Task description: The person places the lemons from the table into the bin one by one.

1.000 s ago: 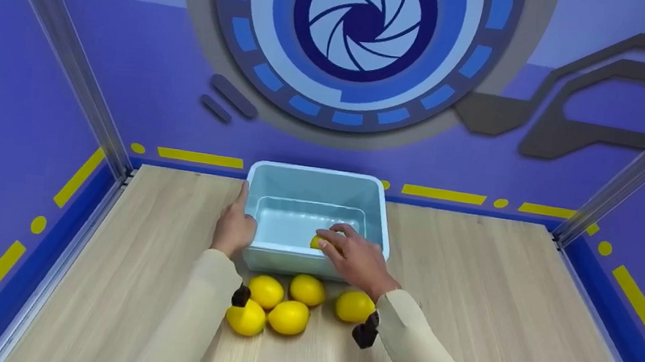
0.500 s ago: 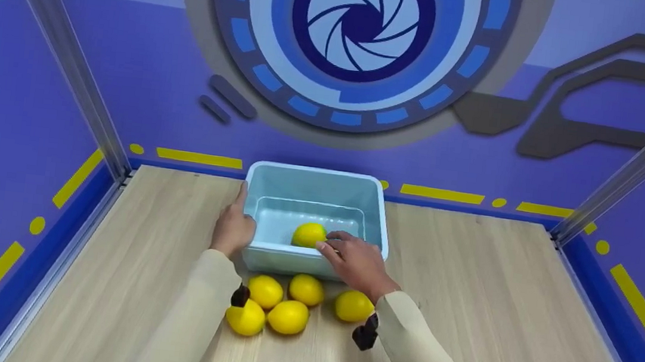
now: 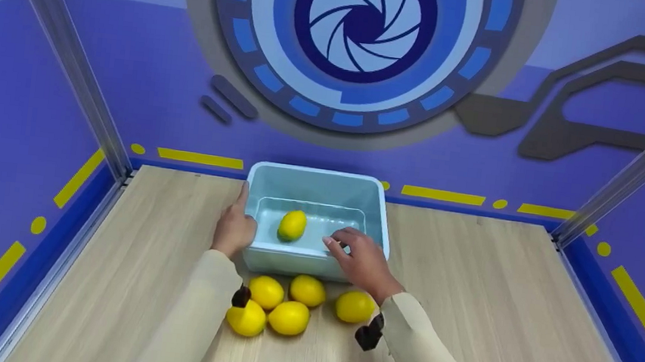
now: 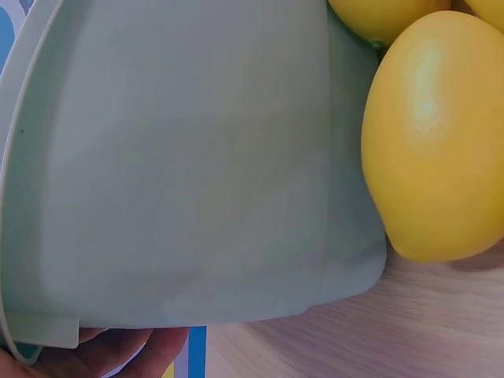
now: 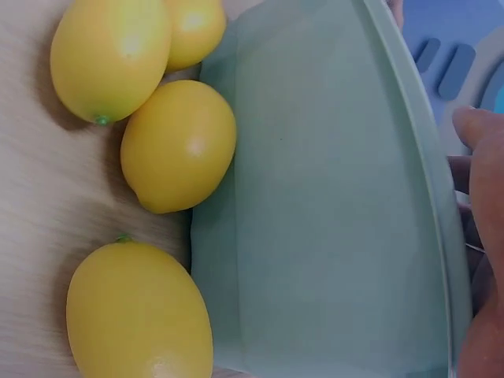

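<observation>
A pale blue-green plastic bin [image 3: 323,176] stands at the back of the table. On its left side, my left hand [image 3: 234,229] grips the rim; in the left wrist view the fingers [image 4: 118,352] show beside the outer wall. One lemon [image 3: 292,226] lies inside, toward the left. Over the front right of the bin, my right hand [image 3: 363,261] has loosely bent fingers and nothing in them, apart from that lemon. Several more lemons [image 3: 289,318] lie in front of the bin, one lemon [image 3: 355,307] off to the right near my right wrist.
Blue-purple panels [image 3: 451,158] enclose the table at the back and both sides. Metal posts [image 3: 79,71] rise at the back corners. The wooden tabletop [image 3: 496,295] extends on both sides of the bin.
My right hand has let go of a lemon inside the bin. That lemon has rolled left, away from the fingers. The left hand has stayed at the rim.
</observation>
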